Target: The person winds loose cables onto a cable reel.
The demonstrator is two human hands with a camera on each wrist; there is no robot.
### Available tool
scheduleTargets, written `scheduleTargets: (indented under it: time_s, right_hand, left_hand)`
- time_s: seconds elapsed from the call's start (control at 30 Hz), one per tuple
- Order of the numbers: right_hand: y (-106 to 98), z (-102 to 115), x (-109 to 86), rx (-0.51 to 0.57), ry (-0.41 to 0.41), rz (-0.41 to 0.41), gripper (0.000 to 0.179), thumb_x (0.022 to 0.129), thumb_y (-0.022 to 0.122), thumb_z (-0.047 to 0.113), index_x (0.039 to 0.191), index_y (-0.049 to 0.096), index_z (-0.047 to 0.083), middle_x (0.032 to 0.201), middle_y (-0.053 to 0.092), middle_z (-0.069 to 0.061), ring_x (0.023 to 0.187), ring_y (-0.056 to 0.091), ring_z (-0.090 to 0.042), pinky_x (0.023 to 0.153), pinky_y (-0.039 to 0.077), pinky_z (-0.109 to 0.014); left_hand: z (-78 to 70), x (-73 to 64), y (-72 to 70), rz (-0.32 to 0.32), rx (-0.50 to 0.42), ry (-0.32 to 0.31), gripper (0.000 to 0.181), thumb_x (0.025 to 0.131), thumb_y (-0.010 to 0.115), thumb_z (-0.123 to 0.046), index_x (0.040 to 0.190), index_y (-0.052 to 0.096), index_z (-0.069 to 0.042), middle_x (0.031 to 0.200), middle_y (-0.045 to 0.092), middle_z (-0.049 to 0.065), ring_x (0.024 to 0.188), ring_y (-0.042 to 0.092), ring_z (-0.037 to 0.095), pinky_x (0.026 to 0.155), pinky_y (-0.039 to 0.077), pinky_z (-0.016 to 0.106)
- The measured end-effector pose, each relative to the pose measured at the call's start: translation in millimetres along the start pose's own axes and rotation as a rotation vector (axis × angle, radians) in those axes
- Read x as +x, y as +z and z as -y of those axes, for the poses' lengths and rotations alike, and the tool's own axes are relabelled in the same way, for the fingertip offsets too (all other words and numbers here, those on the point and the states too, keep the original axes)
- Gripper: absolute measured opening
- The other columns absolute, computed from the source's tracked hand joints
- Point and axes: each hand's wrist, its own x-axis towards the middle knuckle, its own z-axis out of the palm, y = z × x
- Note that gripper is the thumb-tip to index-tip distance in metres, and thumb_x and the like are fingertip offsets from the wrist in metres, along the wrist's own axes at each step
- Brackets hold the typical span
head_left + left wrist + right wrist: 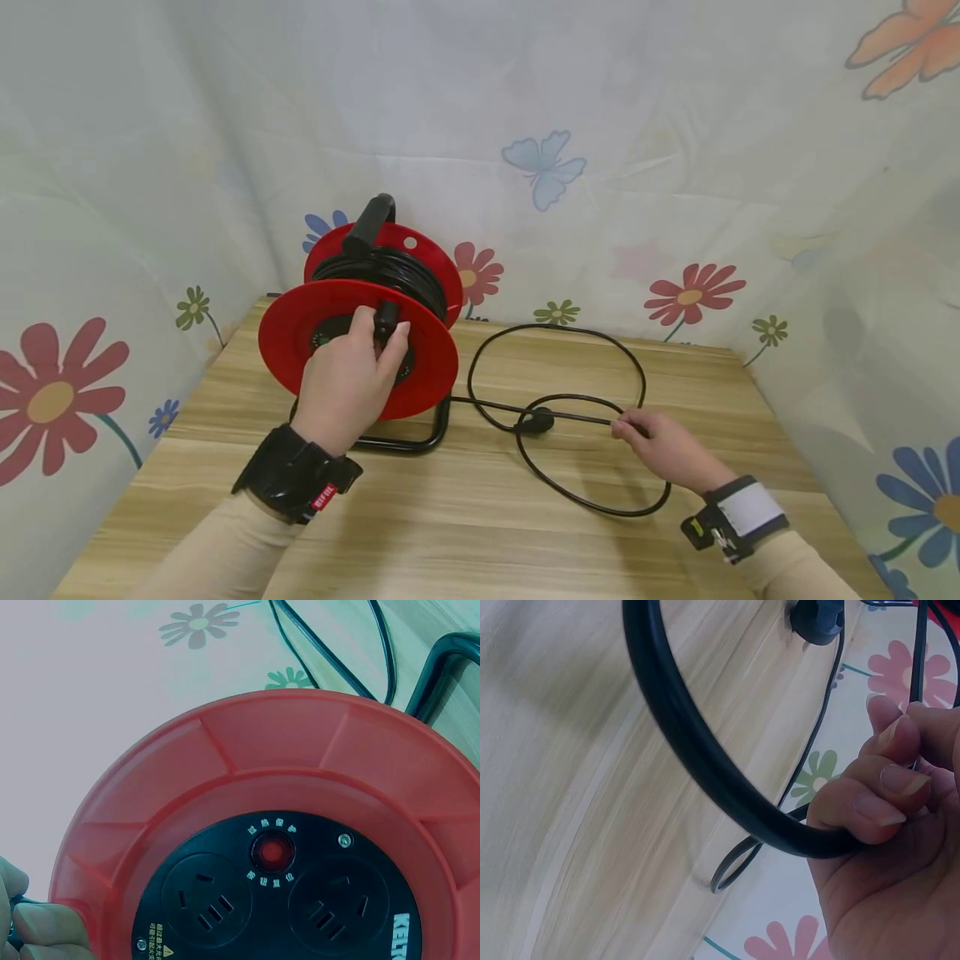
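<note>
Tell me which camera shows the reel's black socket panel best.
Left wrist: the black socket panel appears close up, red button clear, though the bottom edge crops the panel. In the head view, the left hand covers most of it; the right wrist view doesn't show it.

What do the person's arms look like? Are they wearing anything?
The sleeves are cream. The left grip and right grip have no gloves. The left wristband is black and chunky, with a red, white-lettered tag. The right wristband is black too, with a pale patch and yellow bit.
</note>
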Motion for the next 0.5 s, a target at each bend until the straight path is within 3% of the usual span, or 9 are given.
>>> scheduleTargets:
  time_s: [0.5]
  right_hand:
    - [2, 14, -0.1, 0.011, -0.023, 0.007, 0.032, 0.092, 0.043, 0.041, 0.091, 0.059, 0.013, 0.069, 0.047, -0.002, 0.055, 0.039, -0.014, 0.051, 0.034, -0.03]
  left_hand:
    - [-10.5, -3.7, 10.1, 0.039, 0.038, 0.014, 0.031, 0.09, 0.044, -0.042, 0.085, 0.04, -0.011, 0.048, 0.042, -0.003, 0.037, 0.04, 0.011, 0.038, 0.033, 0.025]
